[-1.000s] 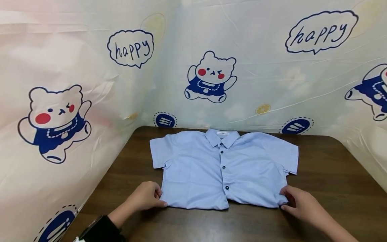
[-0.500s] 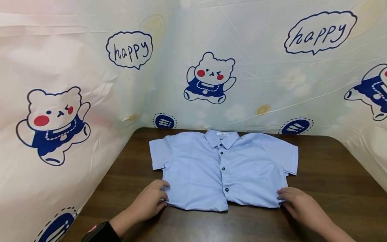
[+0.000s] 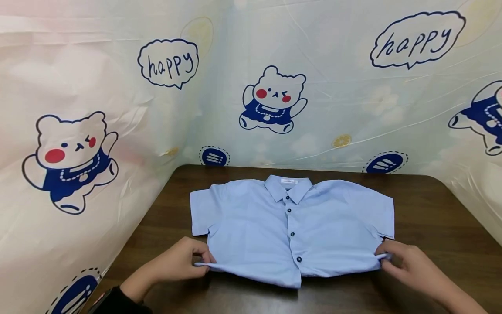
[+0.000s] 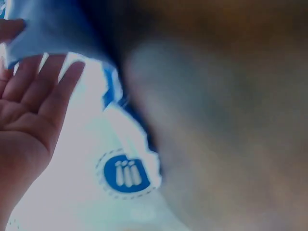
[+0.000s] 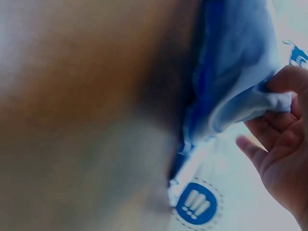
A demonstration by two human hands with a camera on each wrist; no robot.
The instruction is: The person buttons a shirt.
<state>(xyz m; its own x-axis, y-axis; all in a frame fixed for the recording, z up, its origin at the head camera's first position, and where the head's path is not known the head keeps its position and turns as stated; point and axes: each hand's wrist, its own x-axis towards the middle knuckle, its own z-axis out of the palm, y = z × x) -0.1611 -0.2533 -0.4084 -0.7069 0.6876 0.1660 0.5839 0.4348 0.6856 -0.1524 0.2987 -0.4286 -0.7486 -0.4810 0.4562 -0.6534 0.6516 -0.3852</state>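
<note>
A light blue short-sleeved shirt (image 3: 255, 226) lies front up on the table, its collar toward the back and dark buttons down the middle. Its lower part is out of sight, so the near edge looks like a fold. My left hand (image 3: 182, 259) pinches the near left corner between thumb and fingers. At the near right corner, my right hand (image 3: 409, 266) pinches the cloth in the same way. In the right wrist view the shirt cloth (image 5: 245, 96) bunches between thumb and fingers. The left wrist view shows cloth (image 4: 57, 33) over the fingers.
The dark brown wooden table (image 3: 423, 209) has rounded back corners. Behind it and at both sides hangs a pale curtain (image 3: 333, 78) printed with bears and "happy" bubbles. A dark band (image 3: 117, 301) circles the left wrist.
Both hands have gone from touching the near corners to pinching them. The shirt has slid toward the person, its near edge raised a little, and its collar now sits farther from the back edge.
</note>
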